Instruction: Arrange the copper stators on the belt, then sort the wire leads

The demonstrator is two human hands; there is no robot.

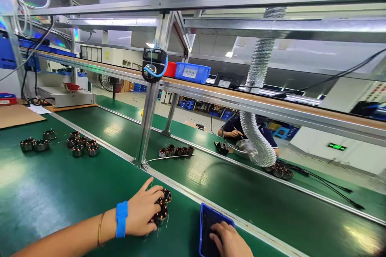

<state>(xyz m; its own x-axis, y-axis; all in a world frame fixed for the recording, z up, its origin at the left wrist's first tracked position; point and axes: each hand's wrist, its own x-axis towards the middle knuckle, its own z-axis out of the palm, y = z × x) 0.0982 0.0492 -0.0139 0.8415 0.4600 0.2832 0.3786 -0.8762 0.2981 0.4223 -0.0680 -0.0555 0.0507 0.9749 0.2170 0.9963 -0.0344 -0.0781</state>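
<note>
- Wound cores [162, 211], dark rings with copper showing, sat bunched on the green counter [105, 184] beneath the left hand [141, 212], near the far edge, where a metal rail [196, 195] ran.
- This bunch lay between the two hands, with the left against it and the right hand [230, 241] apart from it, beyond a strip of bare green; the left was clearly the nearer.
- The bunch's longer line seemed to run from the near side toward the far edge, slanting slightly right, while the left forearm came in across it from the near left.
- The left hand was palm down, its fingers partly spread and bent over the cores, one finger lifted off to the side; whether it gripped any core could not be told.
- The right hand reached into a blue tray [201, 227] with its fingers bent; the dark interior hid whether it held anything.
- The tray stood right of the bunch, close by the far edge, its long side pointing away from the body.
- Farther left along that edge lay a larger cluster [77, 150], and beyond it a group of three [41, 145].
- Across the rail, a person's hand [235, 133] held a thin tool beside a flexible silver duct [257, 136].
</note>
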